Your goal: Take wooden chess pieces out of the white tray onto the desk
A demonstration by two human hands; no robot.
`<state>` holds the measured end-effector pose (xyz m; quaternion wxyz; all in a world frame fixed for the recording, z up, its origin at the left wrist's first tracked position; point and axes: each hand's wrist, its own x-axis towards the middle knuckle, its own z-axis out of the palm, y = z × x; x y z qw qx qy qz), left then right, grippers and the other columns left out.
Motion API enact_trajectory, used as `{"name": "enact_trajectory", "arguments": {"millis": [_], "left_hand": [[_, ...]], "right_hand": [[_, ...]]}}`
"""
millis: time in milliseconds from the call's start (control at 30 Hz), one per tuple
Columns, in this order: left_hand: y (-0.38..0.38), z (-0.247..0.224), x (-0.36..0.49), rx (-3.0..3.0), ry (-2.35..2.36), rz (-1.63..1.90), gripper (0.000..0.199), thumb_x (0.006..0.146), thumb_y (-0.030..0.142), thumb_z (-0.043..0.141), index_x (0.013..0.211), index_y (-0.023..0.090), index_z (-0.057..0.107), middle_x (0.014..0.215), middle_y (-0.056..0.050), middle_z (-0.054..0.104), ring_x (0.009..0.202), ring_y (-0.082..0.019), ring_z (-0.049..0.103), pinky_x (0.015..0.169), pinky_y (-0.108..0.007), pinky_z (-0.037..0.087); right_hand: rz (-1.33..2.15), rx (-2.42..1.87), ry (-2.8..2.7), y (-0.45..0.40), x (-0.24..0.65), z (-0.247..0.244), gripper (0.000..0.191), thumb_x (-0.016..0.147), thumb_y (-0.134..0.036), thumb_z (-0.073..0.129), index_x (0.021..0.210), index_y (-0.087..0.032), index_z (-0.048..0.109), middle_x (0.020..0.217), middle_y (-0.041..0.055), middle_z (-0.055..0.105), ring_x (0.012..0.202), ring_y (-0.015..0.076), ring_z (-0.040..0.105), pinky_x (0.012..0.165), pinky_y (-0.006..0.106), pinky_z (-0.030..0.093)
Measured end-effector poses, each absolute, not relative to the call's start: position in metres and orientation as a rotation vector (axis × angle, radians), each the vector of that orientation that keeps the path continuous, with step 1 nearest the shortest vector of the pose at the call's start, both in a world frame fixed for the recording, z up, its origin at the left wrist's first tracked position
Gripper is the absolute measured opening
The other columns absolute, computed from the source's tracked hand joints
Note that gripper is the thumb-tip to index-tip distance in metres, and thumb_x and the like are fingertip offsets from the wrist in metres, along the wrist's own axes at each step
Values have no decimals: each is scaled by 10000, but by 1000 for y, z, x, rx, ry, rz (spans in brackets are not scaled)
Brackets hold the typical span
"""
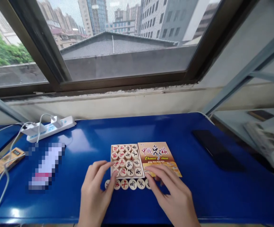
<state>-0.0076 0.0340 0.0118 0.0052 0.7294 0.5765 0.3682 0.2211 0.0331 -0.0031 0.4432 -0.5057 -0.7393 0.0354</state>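
A shallow white box (pixel 126 177) holds rows of round wooden Chinese chess pieces with red and black characters. Along its near side lies a row of loose pieces (pixel 132 184) on the table. My left hand (pixel 99 183) is at the box's near left corner, thumb and index finger apart, fingertips over the edge and the corner piece. At the near right corner is my right hand (pixel 167 189), its thumb and index finger slightly apart and curved, over the end of the loose row. Its fingers partly cover the orange Chinese chess lid (pixel 158 154), which lies against the box.
All this rests on a blue table (pixel 99 132). A dark phone-like slab (pixel 216 149) lies on the right. A white power strip (pixel 54 127) with cables, a small yellow box (pixel 8 160) and a pixelated object (pixel 47 165) are on the left. A window (pixel 118 41) is behind.
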Motion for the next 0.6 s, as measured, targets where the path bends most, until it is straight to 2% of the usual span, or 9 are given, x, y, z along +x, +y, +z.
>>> {"name": "enact_trajectory", "arguments": {"millis": [100,200,333,467,600], "left_hand": [[52,9,2,2418,1768,932,148,983,278,605,1111,232,663,1045,-29,694,898,-227,618,738,-354,508],[58,2,8,2442,1772,820,124,953,216,653,1075,235,652,1001,-10,703,856,-235,582,710,-366,447],[58,-3,11,2391,1747,867,164,936,186,683,1084,245,645,1010,8,717,863,-226,566,733,-356,414],[57,1,15,2362,1801,906,178,898,168,723,1040,259,667,999,36,742,832,-215,582,711,-346,378],[46,16,10,2368,1872,1025,132,958,245,654,1083,282,671,1030,44,752,794,-191,611,704,-339,375]], "right_hand": [[116,-1261,-1932,49,202,2,131,1000,-236,565,1056,-234,683,1019,40,733,959,203,674,855,368,550],[149,-1269,-2001,57,192,0,110,990,-251,589,1005,-246,697,1013,24,744,965,227,656,873,415,499],[190,-1252,-1992,59,190,-5,84,972,-210,620,984,-254,691,1004,-16,746,957,208,649,869,398,452],[199,-1216,-1955,59,190,-4,96,963,-187,633,995,-251,696,1000,-27,743,935,185,640,868,379,457],[95,-1143,-1886,55,199,4,170,934,-141,663,1068,-244,688,1031,-8,746,961,176,640,867,362,493]]}}
